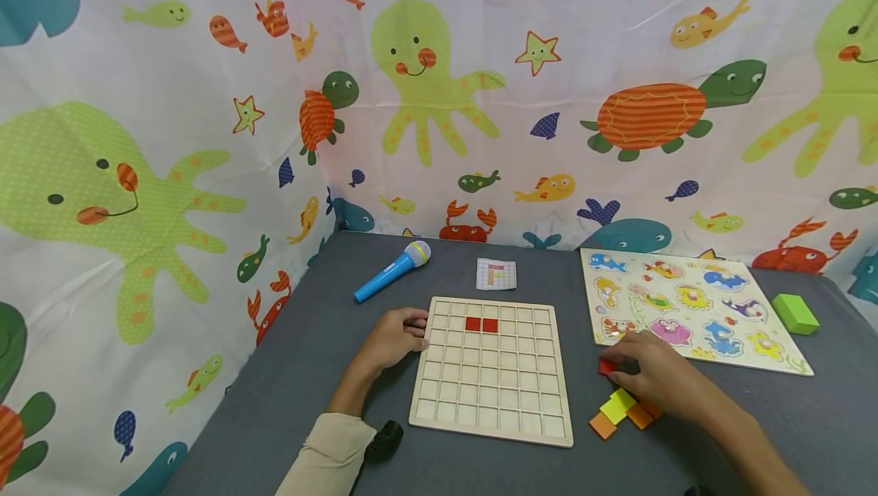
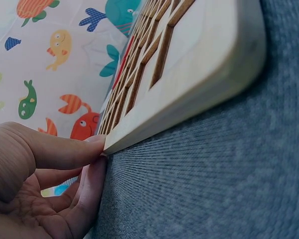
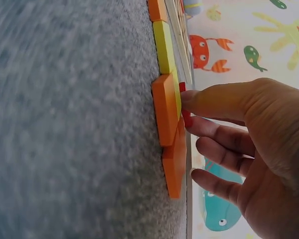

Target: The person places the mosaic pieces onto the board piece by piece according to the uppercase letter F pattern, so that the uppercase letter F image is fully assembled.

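Observation:
A square wooden grid board [image 1: 490, 370] lies on the dark table, with two red tiles [image 1: 482, 324] side by side in its second row from the far side. My left hand [image 1: 392, 342] pinches the board's left edge between thumb and fingers, as the left wrist view shows close up. To the right of the board, my right hand [image 1: 661, 374] pinches a red square tile [image 3: 184, 112] between thumb and index finger; its other fingers are loosely bent. Right below that hand lie yellow tiles [image 1: 617, 404] and orange tiles [image 3: 164, 109], partly overlapping and partly hidden by the hand.
A blue toy microphone [image 1: 391, 276] and a small card with a coloured grid pattern [image 1: 496, 274] lie beyond the board. At the back right is a sea-animal peg puzzle [image 1: 693, 309], with a green block [image 1: 796, 314] beside it. A printed curtain [image 1: 439, 100] borders the table.

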The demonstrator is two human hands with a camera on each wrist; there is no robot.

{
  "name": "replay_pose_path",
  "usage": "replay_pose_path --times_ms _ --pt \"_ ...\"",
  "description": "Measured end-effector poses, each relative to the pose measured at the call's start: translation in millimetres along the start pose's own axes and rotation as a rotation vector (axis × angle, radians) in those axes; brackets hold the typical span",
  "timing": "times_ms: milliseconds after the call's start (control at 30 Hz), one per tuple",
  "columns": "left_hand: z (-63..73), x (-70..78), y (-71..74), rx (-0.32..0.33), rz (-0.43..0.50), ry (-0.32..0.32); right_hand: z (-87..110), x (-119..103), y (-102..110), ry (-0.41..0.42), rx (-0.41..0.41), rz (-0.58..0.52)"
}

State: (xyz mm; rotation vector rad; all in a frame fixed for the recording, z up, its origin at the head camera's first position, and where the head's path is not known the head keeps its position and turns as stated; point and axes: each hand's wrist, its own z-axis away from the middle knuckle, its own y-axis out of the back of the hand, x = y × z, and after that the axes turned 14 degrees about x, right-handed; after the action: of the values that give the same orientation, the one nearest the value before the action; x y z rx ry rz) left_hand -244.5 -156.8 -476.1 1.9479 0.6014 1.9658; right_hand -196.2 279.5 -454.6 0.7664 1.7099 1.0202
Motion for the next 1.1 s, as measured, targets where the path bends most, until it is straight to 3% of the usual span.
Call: replay_pose_path --times_ms 433,1100 --pt "-1.3 -2.3 0.0 0.003 -0.007 0.004 -14.6 -17.3 -10.2 0.073 0.043 -0.011" --pt "0.1 1.1 1.4 -0.009 -0.008 0.017 -38.3 -44.9 -26.5 0.12 0.072 -0.062"
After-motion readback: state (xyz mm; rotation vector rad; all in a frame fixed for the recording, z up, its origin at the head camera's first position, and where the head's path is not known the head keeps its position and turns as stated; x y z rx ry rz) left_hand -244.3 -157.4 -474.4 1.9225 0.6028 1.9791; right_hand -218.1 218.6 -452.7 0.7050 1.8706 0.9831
